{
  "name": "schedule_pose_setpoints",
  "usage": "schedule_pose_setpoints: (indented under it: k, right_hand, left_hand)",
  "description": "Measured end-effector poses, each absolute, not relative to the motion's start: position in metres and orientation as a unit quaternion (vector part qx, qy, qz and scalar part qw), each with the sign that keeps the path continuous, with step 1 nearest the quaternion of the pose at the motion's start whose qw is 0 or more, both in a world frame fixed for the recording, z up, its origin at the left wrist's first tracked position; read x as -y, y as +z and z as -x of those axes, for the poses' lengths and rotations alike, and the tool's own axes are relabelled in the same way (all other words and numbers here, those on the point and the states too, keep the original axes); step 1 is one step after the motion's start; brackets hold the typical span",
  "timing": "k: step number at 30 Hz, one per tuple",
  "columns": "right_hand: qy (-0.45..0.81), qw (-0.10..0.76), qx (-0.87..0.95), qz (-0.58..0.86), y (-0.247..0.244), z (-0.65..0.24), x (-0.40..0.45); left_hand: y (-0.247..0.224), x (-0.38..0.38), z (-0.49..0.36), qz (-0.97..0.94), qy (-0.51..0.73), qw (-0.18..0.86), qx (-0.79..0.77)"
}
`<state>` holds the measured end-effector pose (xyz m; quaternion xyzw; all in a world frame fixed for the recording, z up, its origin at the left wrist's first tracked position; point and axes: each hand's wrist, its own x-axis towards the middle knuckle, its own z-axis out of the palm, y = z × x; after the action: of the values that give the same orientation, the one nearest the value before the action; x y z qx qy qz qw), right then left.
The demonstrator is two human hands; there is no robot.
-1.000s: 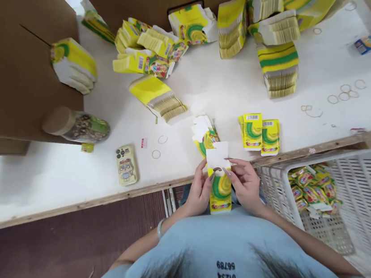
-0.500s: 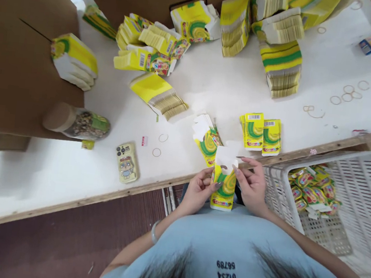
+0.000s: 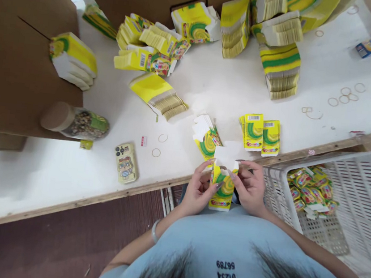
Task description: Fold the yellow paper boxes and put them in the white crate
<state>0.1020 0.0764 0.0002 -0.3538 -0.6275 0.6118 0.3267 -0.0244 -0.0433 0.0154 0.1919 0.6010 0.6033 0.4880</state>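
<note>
Between my two hands, close to my body at the table's front edge, is a yellow and green crayon box (image 3: 222, 191) with its white top flaps standing up. My left hand (image 3: 198, 189) grips its left side, thumb across the front. My right hand (image 3: 250, 187) holds the upper right edge, with thumb on the front and fingers behind near the flaps. Just beyond it lies a small fan of flat cartons (image 3: 208, 139) with white flaps. To the right of that, closed yellow boxes (image 3: 253, 131) lie in a small group on the table.
Bundles of folded cartons (image 3: 159, 95) lie across the white table (image 3: 97, 200). A phone (image 3: 126, 163), a jar (image 3: 76, 121) and rubber bands (image 3: 344, 95) are also there. At right, a white plastic basket (image 3: 362, 188) holds filled yellow packs (image 3: 313, 188). Cardboard (image 3: 24, 47) stands at left.
My fingers have shifted up around the box's top. The side flaps now stand more upright and the opening looks wider. My left index finger has risen to the upper left corner.
</note>
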Motion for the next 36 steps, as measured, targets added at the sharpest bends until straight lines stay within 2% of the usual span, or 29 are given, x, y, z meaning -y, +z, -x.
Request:
schedule_pose_setpoints:
  k: [7,12,18,25,31,36]
  right_hand:
    - [0.654,0.27,0.643,0.293,0.009,-0.1,-0.082]
    - [0.628,0.308,0.655,0.287,0.007,-0.099,-0.086]
    - [0.579,0.262,0.766,0.091,0.006,-0.116,-0.113]
    - [0.733,0.03,0.645,0.214,0.032,-0.114,-0.106]
    - [0.739,0.008,0.632,0.233,0.043,-0.113,-0.114]
    - [0.809,-0.004,0.553,0.201,0.033,-0.116,-0.118]
  left_hand:
    - [0.012,0.05,0.028,-0.285,0.575,0.492,-0.588]
    - [0.006,0.047,0.026,-0.283,0.607,0.414,-0.617]
    - [0.008,0.048,0.033,-0.337,0.584,0.425,-0.604]
    - [0.024,0.041,0.038,-0.32,0.552,0.415,-0.648]
    - [0.025,0.041,0.036,-0.312,0.541,0.429,-0.653]
    - [0.016,0.044,0.035,-0.355,0.548,0.377,-0.657]
